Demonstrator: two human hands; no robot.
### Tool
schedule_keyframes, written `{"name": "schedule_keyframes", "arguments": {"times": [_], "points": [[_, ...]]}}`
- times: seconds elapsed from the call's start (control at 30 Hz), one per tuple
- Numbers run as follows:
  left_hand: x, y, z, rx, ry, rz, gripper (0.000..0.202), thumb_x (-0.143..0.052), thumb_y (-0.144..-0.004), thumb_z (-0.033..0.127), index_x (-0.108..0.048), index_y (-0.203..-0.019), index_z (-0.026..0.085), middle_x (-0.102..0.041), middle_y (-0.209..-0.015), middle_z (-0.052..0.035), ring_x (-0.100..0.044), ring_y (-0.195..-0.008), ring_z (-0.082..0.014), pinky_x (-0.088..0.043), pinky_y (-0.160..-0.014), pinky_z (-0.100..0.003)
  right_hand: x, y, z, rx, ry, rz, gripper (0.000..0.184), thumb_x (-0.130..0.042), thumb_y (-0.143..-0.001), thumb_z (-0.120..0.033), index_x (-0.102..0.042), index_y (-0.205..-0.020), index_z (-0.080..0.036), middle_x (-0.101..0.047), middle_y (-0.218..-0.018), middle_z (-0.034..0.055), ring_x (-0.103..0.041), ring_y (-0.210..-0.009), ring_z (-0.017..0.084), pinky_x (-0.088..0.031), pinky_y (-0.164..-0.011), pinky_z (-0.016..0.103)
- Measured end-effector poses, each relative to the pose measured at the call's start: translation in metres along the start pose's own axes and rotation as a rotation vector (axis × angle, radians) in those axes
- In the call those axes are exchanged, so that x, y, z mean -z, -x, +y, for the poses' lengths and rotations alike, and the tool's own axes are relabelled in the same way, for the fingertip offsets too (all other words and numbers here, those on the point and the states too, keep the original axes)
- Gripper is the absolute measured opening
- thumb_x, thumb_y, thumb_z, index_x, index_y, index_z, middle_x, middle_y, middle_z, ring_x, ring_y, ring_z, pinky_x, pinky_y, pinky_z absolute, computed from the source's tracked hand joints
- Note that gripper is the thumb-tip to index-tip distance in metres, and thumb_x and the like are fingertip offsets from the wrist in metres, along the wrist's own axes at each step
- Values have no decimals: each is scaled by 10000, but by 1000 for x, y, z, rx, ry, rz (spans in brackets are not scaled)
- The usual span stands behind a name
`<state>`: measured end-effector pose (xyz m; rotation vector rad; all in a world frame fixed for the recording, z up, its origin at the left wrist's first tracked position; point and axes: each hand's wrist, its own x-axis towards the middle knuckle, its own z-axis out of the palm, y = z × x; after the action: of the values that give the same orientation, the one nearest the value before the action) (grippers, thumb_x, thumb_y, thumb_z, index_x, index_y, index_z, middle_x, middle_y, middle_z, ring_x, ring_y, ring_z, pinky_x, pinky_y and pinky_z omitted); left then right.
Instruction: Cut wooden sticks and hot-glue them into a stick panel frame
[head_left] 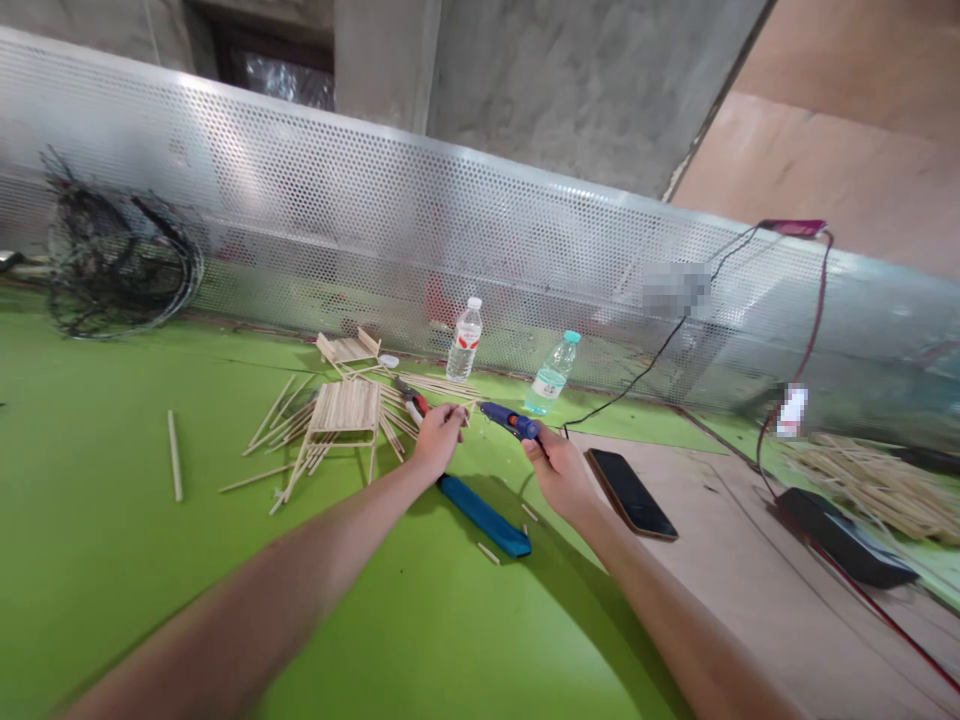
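Note:
My right hand (555, 465) is wrapped round a blue glue gun (510, 420), its nozzle pointing left. Just in front of the nozzle, my left hand (442, 438) pinches a small, thin wooden stick (472, 408); the fingers hide most of it. Left of that hand stands a small table-like model (345, 407) built of wooden sticks, with loose sticks (285, 415) spread around it. Pliers (412, 398) with red on the handles lie behind my left hand. Under my left wrist, a long blue object (486, 515) rests on the green table, its far end hidden.
Behind are a smaller stick model (349, 348), two bottles (465, 345) and a perforated metal panel (525, 240). A phone (632, 493), black power strip (844, 538), cables and a stick pile (881, 485) lie right. Tangled wire (120, 260) sits far left.

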<state>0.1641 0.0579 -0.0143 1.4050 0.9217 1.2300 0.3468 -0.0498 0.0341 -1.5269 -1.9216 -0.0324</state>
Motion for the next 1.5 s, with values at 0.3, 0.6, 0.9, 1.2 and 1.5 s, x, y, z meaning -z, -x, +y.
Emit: {"name": "schedule_keyframes", "arguments": {"times": [0.3,0.6,0.9,1.2,1.5], "points": [[-1,-1,-3,14,19,-10,237,-496,-887,353,-601,-755,186,-537,-572,26,-525,-538,-134,-372,-553,-253,-1,1,4,-14,3,-1,390,-331,-1011,-488,-595,-978,-202,-589,-676,30,-528,-599,202,-329,-532,293],[-2,-3,-5,14,25,-29,236,-496,-884,356,-564,-729,192,-533,-574,26,-533,-542,-135,-371,-564,-255,0,0,2,-20,-12,3,405,-330,-1010,-505,-589,-953,-199,-581,-673,22,-527,-604,197,-325,-532,289],[-2,-2,-3,-8,12,-60,257,-486,-883,348,-557,-689,196,-523,-552,30,-535,-548,-138,-381,-591,-263,0,0,-1,-33,-43,1,406,-341,-1003,-523,-592,-939,-210,-561,-639,14,-495,-561,185,-316,-505,296],[-2,0,-1,-20,-8,-25,231,-501,-881,360,-573,-742,191,-543,-622,28,-542,-571,-128,-387,-594,-254,3,0,5,-50,-60,35,442,-320,-998,-545,-536,-789,-221,-565,-664,25,-513,-606,184,-364,-545,294],[-1,0,-2,-22,-17,-4,228,-492,-891,382,-571,-783,197,-558,-675,24,-556,-580,-128,-399,-591,-257,2,1,9,-56,-66,62,489,-338,-998,-549,-639,-848,-193,-654,-749,53,-566,-670,198,-400,-617,297]]}}
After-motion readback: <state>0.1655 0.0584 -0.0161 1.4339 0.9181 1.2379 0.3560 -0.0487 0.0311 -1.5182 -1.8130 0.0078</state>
